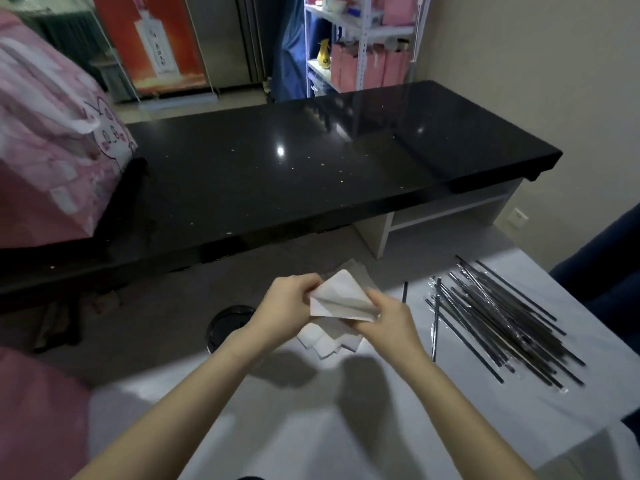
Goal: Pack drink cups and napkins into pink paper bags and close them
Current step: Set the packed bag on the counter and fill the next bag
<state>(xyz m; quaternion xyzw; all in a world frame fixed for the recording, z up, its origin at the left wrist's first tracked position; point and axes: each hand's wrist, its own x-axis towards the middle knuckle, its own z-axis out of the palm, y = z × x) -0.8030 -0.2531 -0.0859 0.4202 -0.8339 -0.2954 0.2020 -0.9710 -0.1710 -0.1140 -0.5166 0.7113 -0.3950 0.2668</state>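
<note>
Left hand point(287, 306) and right hand point(384, 317) both pinch folded napkin point(341, 299) above napkin pile point(329, 341) on white table point(346, 427). Napkin judged light, limp, tear-prone; grip folded edge, not loose ply. Pink paper bag point(59, 140) stands well apart on black counter point(311, 161).

This looked like a takeaway drinks shop: a long black counter point(311, 174), wrapped straws point(502, 317) heaped on the worktable point(381, 427), pink paper bags point(344, 69) stocked on a metal shelf point(362, 46), a promotional banner point(156, 43) behind
</note>
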